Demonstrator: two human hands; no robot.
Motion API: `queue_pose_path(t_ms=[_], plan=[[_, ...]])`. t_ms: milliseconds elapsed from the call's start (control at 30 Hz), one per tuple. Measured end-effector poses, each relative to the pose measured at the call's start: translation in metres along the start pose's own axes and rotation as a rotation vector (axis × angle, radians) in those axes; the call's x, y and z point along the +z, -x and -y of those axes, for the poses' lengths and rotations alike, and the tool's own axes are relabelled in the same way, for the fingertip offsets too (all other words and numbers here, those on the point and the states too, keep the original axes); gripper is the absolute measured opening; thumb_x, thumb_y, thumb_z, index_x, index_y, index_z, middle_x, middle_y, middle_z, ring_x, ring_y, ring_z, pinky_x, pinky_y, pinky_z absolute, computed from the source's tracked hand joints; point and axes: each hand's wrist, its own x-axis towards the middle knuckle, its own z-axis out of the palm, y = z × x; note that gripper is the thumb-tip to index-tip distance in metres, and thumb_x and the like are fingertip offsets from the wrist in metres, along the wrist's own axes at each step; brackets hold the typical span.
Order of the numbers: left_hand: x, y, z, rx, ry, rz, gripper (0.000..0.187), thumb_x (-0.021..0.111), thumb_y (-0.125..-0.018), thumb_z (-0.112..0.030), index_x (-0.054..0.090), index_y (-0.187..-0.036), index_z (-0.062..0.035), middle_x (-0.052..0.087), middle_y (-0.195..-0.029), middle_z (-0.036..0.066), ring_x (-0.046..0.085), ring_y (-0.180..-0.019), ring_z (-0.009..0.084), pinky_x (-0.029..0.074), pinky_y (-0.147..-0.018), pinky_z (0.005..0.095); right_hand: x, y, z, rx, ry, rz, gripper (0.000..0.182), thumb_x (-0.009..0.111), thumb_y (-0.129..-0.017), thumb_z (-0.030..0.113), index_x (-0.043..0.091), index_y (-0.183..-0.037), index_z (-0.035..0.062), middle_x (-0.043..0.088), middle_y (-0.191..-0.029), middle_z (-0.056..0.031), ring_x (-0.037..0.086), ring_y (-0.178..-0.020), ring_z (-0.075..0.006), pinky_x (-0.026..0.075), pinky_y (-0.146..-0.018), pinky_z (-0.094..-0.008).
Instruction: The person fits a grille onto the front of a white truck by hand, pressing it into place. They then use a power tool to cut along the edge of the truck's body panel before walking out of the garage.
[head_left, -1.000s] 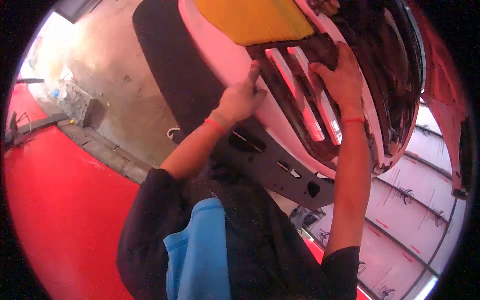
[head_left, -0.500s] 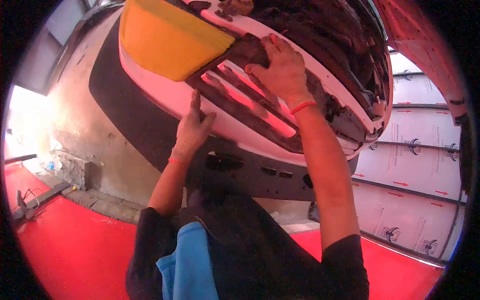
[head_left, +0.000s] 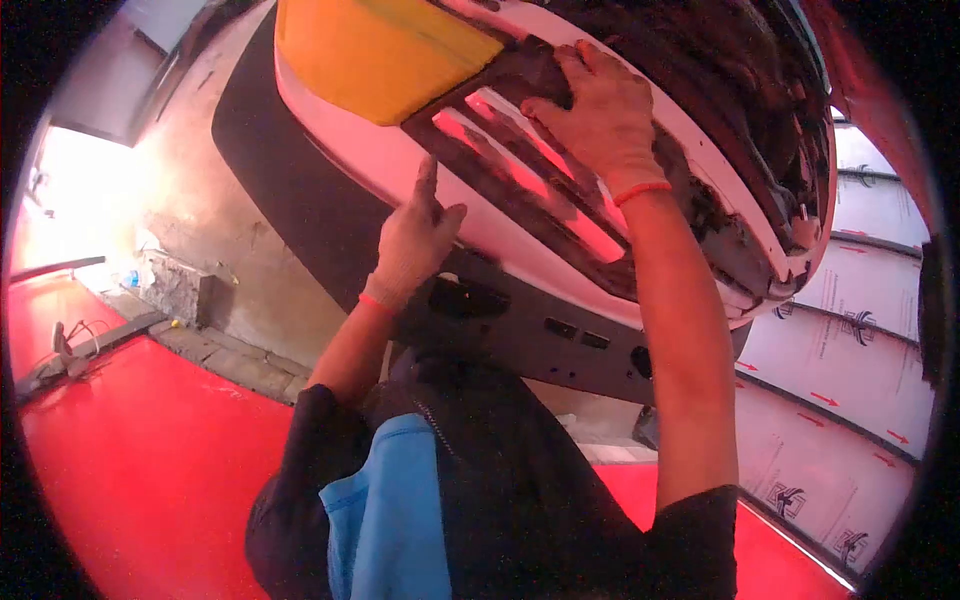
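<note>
A pale car front end [head_left: 345, 155], lit pink, fills the upper middle of the head view. Its headlight area shows a yellow panel [head_left: 390, 60], beside a dark grille [head_left: 485, 165] with shiny reddish bars. My left hand [head_left: 412, 240], in a knit glove with a red cuff, has its index finger stretched to the bumper just below the grille; the thumb stands apart, and the other fingers are partly hidden. My right hand [head_left: 610, 120], gloved likewise, lies spread over the grille's upper part, fingertips near its top edge. I see nothing held in either hand.
Dark lower trim [head_left: 265, 150] runs under the bumper. A blue cloth [head_left: 405, 500] hangs at my waist. Red flooring [head_left: 150, 460] and a stained wall [head_left: 255, 270] are at left. Printed white sheets [head_left: 850, 400] with red arrows line the right side.
The view has shifted, so the car and both hands appear slightly right and the car higher. Both hands keep nearly the same places on the bumper and grille.
</note>
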Motion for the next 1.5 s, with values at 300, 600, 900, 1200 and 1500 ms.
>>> queue_pose_path(t_ms=[300, 600, 900, 1200, 1500], plan=[[-0.045, -0.106, -0.118, 0.884, -0.484, -0.373, 0.047, 0.067, -0.094, -0.024, 0.057, -0.136, -0.0068, 0.064, -0.120, 0.017, 0.062, -0.104, 0.0373, 0.047, -0.095, 0.0484, -0.007, -0.001, 0.008, 0.115, -0.169, 0.056, 0.077, 0.076, -0.077, 0.059, 0.060, -0.136, 0.0117, 0.058, -0.144, -0.0106, 0.055, -0.131, -0.0305, 0.045, -0.104, -0.0538], [-0.059, -0.209, -0.133, 1.125, -0.684, -0.153, 0.031, 0.064, -0.086, -0.011, 0.066, -0.117, -0.0080, 0.067, -0.111, 0.016, 0.065, -0.103, 0.0387, 0.052, -0.088, 0.0484, -0.004, -0.002, 0.014, 0.189, -0.272, 0.051, 0.069, 0.077, -0.078, 0.054, 0.063, -0.131, 0.0116, 0.059, -0.139, -0.0087, 0.053, -0.129, -0.0301, 0.041, -0.106, -0.0510], [-0.062, -0.213, -0.136, 1.138, -0.682, -0.089, 0.031, 0.065, -0.093, -0.015, 0.068, -0.122, -0.0036, 0.068, -0.123, 0.019, 0.064, -0.116, 0.0377, 0.051, -0.099, 0.0455, -0.035, 0.153, -0.109, 0.502, -0.247, -0.408, 0.056, 0.071, -0.086, 0.049, 0.068, -0.122, 0.0058, 0.064, -0.134, -0.0195, 0.059, -0.126, -0.0402, 0.044, -0.110, -0.0516], [-0.079, -0.223, -0.143, 0.868, -0.998, 0.074, 0.056, 0.056, -0.100, -0.011, 0.042, -0.154, -0.0028, 0.045, -0.158, 0.013, 0.039, -0.148, 0.0251, 0.034, -0.120, 0.0354, -0.036, 0.386, -0.255, 1.198, -0.293, -0.084, 0.058, 0.060, -0.096, 0.049, 0.061, -0.133, 0.0041, 0.059, -0.139, -0.0239, 0.053, -0.132, -0.0433, 0.044, -0.111, -0.0481], [-0.105, -0.270, -0.099, 0.820, -0.842, 0.158, 0.045, 0.049, -0.104, -0.014, 0.051, -0.147, -0.0020, 0.053, -0.151, 0.016, 0.049, -0.140, 0.0299, 0.037, -0.118, 0.0380, 0.038, 0.357, -0.158, 1.633, -0.421, -0.325, 0.103, 0.054, -0.094, 0.066, 0.021, -0.157, -0.0091, 0.024, -0.163, -0.0322, 0.028, -0.149, -0.0485, 0.022, -0.124, -0.0487]])
